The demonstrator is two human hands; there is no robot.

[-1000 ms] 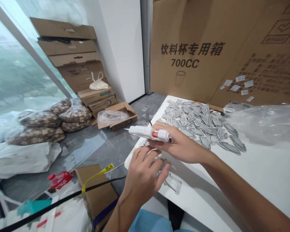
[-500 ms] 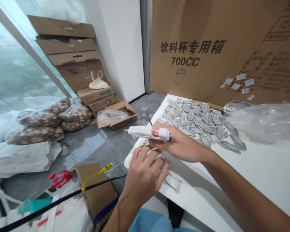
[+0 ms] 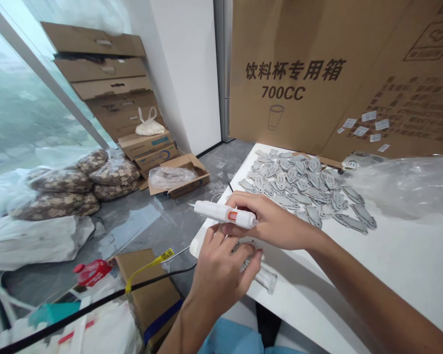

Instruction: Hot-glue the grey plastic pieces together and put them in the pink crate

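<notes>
My right hand [image 3: 260, 214] is wrapped round a white pen-shaped tool [image 3: 225, 214] with a thin tip pointing left and an orange-lined window near its rear. Just below it, my left hand [image 3: 225, 270] bends its fingers over the table edge, its fingertips close to the right hand. What those fingers grip is hidden under them. A clear plastic frame [image 3: 268, 279] lies on the white table [image 3: 376, 275], partly covered by the left hand. Beyond the right hand, many flat grey-and-clear plastic pieces [image 3: 302, 182] are spread out.
A large cardboard box [image 3: 291, 49] stands behind the table, with clear plastic film [image 3: 409, 187] at the right. On the floor are an open carton [image 3: 186, 189] and bagged camouflage bundles [image 3: 70, 179]. A black cable [image 3: 107, 297] crosses the lower left near a red bottle [image 3: 93, 272].
The white tool has dropped slightly, tilting so its rear end is lower, and my right hand has shifted with it. My left hand has hardly moved.
</notes>
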